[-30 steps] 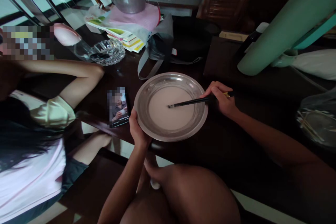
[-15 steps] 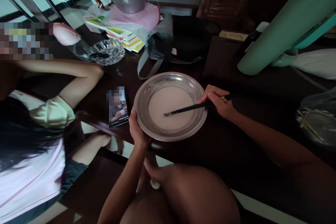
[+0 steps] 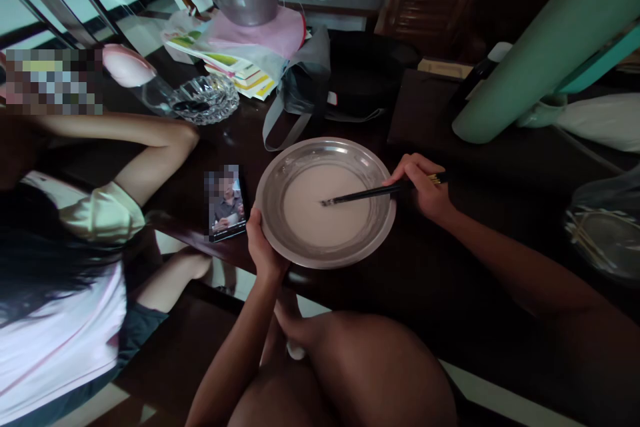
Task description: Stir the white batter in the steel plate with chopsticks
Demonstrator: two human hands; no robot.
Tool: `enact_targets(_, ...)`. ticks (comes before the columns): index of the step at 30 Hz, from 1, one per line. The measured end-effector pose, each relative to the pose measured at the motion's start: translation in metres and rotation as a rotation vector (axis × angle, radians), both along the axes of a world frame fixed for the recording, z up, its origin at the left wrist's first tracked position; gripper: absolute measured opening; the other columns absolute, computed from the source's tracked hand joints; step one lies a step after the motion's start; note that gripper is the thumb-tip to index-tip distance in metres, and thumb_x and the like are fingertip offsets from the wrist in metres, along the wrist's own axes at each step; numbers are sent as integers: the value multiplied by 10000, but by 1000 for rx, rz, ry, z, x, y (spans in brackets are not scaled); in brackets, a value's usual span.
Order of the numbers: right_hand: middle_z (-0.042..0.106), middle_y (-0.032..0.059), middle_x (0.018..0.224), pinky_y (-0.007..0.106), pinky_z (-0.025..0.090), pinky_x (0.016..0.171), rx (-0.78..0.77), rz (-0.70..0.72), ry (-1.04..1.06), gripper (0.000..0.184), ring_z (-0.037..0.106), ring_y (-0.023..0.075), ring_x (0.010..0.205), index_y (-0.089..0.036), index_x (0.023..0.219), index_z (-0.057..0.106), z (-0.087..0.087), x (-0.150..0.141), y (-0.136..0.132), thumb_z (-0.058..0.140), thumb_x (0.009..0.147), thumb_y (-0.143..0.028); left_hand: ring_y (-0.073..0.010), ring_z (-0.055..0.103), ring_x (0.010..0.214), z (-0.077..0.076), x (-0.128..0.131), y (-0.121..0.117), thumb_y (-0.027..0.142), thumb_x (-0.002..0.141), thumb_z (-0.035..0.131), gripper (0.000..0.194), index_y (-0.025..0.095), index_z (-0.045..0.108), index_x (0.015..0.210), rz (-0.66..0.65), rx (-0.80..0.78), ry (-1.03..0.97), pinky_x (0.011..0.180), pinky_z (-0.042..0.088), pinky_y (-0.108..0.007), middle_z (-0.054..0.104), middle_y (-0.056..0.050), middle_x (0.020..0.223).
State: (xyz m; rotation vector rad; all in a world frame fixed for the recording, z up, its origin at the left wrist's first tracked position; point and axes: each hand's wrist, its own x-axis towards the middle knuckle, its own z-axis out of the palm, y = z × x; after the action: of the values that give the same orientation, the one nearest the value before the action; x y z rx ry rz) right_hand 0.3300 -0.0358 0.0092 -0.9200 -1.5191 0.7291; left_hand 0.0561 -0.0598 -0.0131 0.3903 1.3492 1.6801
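A wide steel basin (image 3: 273, 233) sits at the front edge of the dark table, with a pale, milky liquid (image 3: 315, 223) in it. My left hand (image 3: 263, 247) grips the basin's near left rim, thumb on the outside near the top; its other fingers are hidden underneath. In my right hand (image 3: 423, 183) is a pair of black chopsticks (image 3: 363, 193) with gold marks near the upper end. They slant over the basin's right rim, and their tips are in the liquid near its middle.
Left of the basin lies a phone (image 3: 227, 203) showing a video. A person's bent arm (image 3: 155, 137) rests on the table farther left. Behind stand a glass ashtray (image 3: 207, 100), a grey bag (image 3: 305, 80) and another steel basin (image 3: 245, 0) on papers. A green cylinder (image 3: 530, 60) leans at right.
My right hand has moved slightly right and up, drawing the chopstick tips a little right and farther back in the liquid. My left hand keeps its grip on the basin.
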Motion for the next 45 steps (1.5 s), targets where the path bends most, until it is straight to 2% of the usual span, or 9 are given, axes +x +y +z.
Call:
enact_targets(4, 684, 9, 700, 336, 457, 631, -31, 78, -56, 336, 595, 162, 667, -260, 764, 729, 0, 0, -2, 527, 990, -404, -177, 640, 857, -1, -1, 0, 508, 711, 698, 290, 226, 647, 751, 3, 29, 22, 793, 506, -267, 668, 22, 748)
enact_targets(10, 680, 2, 680, 337, 463, 657, -6, -11, -15, 351, 597, 163, 673, -252, 732, 716, 1, 0, -1, 531, 989, -404, -176, 629, 844, 0, 0, 0, 498, 717, 679, 289, 215, 627, 746, 5, 37, 50, 784, 489, -272, 670, 12, 775)
enact_targets(15, 694, 17, 733, 356, 471, 654, -47, 84, -91, 348, 601, 176, 687, -262, 765, 734, 1, 0, -3, 526, 987, -429, -184, 625, 841, 4, 1, -1, 518, 711, 665, 303, 221, 603, 729, 2, 7, 60, 790, 488, -286, 654, 12, 756)
enact_targets(20, 688, 12, 690, 370, 482, 667, -3, -29, -49, 358, 601, 184, 683, -276, 738, 724, 2, 0, -1, 529, 980, -455, -186, 621, 870, 2, 1, -1, 531, 702, 674, 310, 227, 625, 741, -4, -29, 18, 798, 480, -277, 660, 15, 763)
enact_targets(25, 700, 20, 713, 377, 491, 665, -32, 59, -113, 365, 614, 194, 707, -279, 752, 737, 3, -1, -3, 526, 974, -477, -176, 608, 881, 0, -1, -1, 535, 716, 670, 318, 221, 648, 768, -16, -37, -16, 833, 469, -274, 674, 16, 808)
enact_targets(30, 698, 15, 697, 382, 484, 660, 4, -21, -52, 348, 606, 192, 680, -279, 744, 727, 2, 1, -1, 533, 979, -447, -163, 607, 850, -3, -2, -1, 503, 710, 699, 290, 221, 634, 730, 74, -60, 50, 810, 467, -262, 668, 31, 770)
enact_targets(35, 697, 28, 715, 379, 481, 649, -19, 59, -112, 357, 606, 191, 684, -271, 755, 736, 2, -2, -3, 527, 980, -452, -184, 628, 897, -3, -2, -1, 525, 736, 671, 305, 221, 639, 738, 7, 3, 43, 840, 480, -279, 661, 18, 756)
enact_targets(40, 706, 14, 712, 371, 492, 672, -15, -6, -71, 353, 616, 184, 690, -269, 750, 719, 3, -2, -3, 527, 981, -453, -191, 642, 920, -3, -2, -2, 530, 742, 673, 312, 220, 673, 783, 46, -56, 56, 849, 499, -285, 699, 5, 831)
enact_targets(45, 691, 16, 724, 360, 474, 651, -15, 66, -106, 344, 607, 178, 689, -275, 767, 736, 3, -1, -4, 517, 990, -419, -204, 649, 962, -6, -3, -2, 531, 755, 671, 320, 220, 698, 825, 32, -49, 43, 872, 507, -288, 701, -2, 833)
